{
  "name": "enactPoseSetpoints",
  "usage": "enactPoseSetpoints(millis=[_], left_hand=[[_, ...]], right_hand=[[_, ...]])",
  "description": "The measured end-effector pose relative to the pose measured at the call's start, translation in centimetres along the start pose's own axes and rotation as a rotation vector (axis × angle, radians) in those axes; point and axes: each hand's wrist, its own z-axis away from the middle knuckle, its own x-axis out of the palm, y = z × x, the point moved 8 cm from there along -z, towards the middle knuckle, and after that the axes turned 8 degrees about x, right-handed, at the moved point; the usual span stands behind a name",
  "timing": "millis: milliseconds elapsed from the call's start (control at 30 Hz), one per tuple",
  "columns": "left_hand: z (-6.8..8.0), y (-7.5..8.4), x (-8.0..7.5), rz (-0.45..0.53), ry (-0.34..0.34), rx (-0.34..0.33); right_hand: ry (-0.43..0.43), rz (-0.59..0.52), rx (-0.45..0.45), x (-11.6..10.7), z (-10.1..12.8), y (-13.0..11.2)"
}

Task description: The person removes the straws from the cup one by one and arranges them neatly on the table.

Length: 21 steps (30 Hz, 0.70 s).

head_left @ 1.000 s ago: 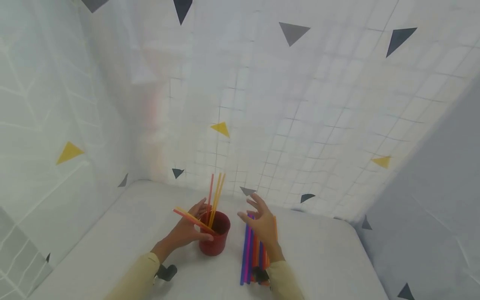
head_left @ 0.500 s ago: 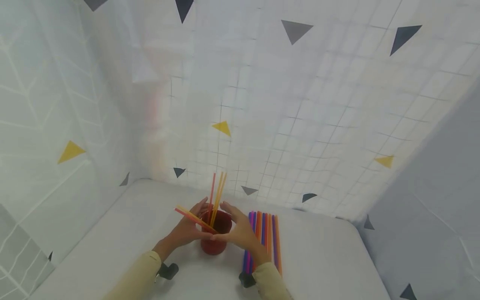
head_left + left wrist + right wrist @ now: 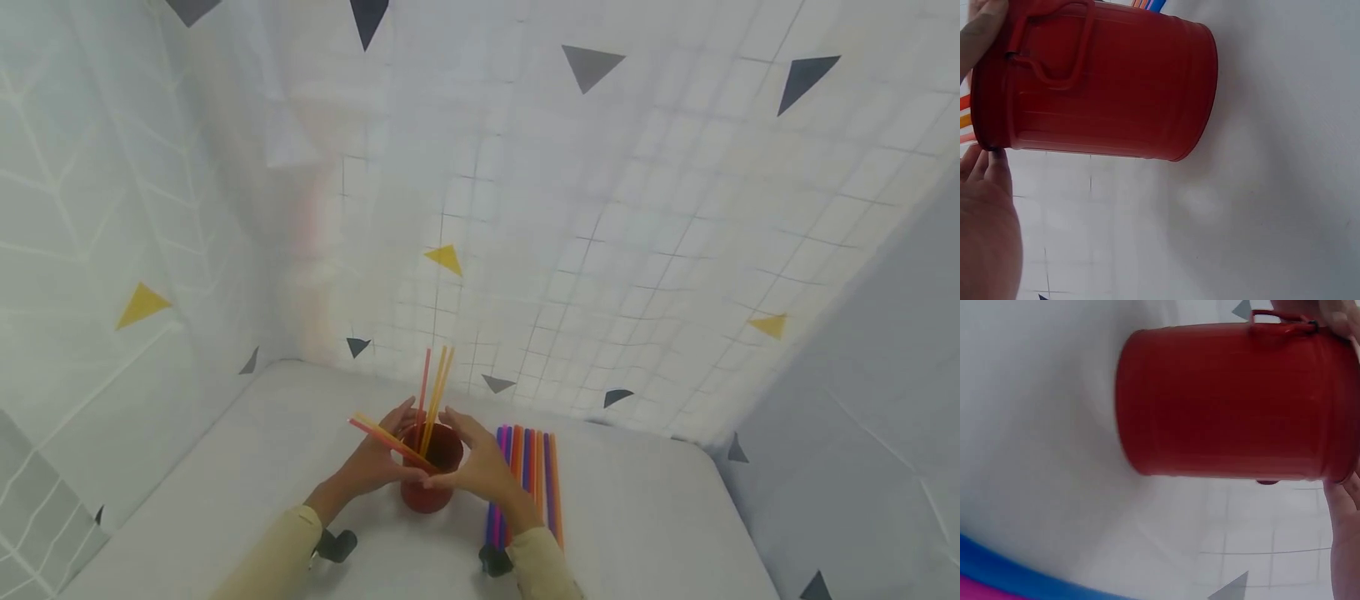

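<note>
A small red metal bucket [image 3: 426,498] stands upright on the white table, held between both hands at its rim. My left hand [image 3: 367,462] grips the rim's left side, thumb in front and fingers behind; my right hand [image 3: 483,468] curls round the right side the same way. The thumb tips come close together at the front. Several red and yellow straws [image 3: 432,408] rise from the bucket, and a few lean out over the left hand. In the left wrist view the bucket's wire side handle [image 3: 1054,84] hangs below the rim. The right wrist view shows the bucket's plain wall [image 3: 1222,406].
Right of the bucket, a row of blue, pink, orange, red and purple straws [image 3: 540,467] lies side by side, partly hidden by the right forearm. Black wrist cameras [image 3: 337,546] hang under both sleeves. White sheeting [image 3: 637,250] with printed triangles and grid lines encloses the table.
My right hand has moved left from above the row of straws to the bucket's rim and taken hold. The left hand keeps its place on the rim.
</note>
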Motion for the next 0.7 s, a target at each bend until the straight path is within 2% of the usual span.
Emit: enactPoseSetpoints(millis=[333,500,700], left_hand=[[-0.03,0.1,0.2,0.003,-0.019,-0.01],[-0.18,0.42,-0.02,-0.003,-0.06,-0.02],[-0.37,0.73,-0.52,0.01,-0.107,-0.035]], right_hand=[[0.007,0.013,-0.009,-0.36,0.2,-0.57],[-0.028,0.018,-0.002,-0.29,0.1,-0.44],[-0.064,-0.007,-0.039,-0.3,-0.06,-0.52]])
